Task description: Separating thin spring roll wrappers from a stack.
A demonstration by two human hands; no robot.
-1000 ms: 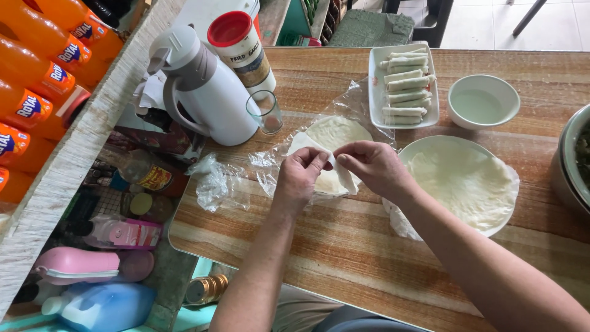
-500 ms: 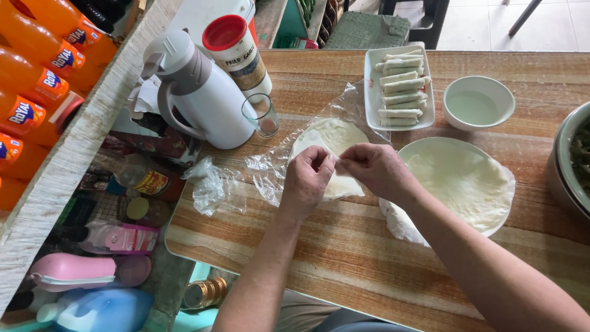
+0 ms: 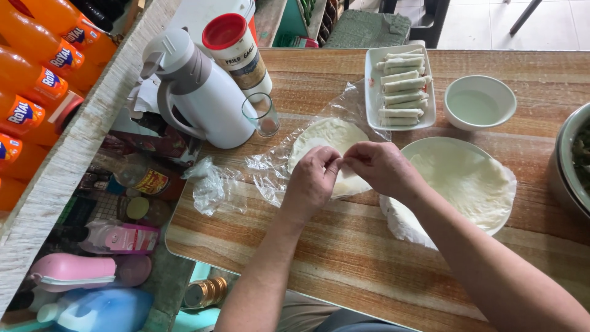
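Note:
A round pale wrapper (image 3: 329,136) lies on clear plastic film (image 3: 276,166) on the wooden table (image 3: 344,258). My left hand (image 3: 312,181) and my right hand (image 3: 380,167) rest side by side on its near edge, fingertips pinched together on the wrapper. What lies under the fingers is hidden. To the right, a white plate (image 3: 467,184) holds a stack of flat wrappers. Behind the hands, a rectangular white tray (image 3: 370,92) carries several finished rolls (image 3: 402,92).
A small white bowl (image 3: 479,101) of clear liquid stands at the back right; a metal bowl (image 3: 568,163) shows at the right edge. A white thermos jug (image 3: 196,92), a red-lidded jar (image 3: 236,52) and a small glass (image 3: 261,115) stand at the back left. Orange bottles (image 3: 37,61) line a shelf.
Both hands have stayed on the wrapper's near edge, with the fingertips drawing closer together. The view has shifted slightly; nothing else on the table moved.

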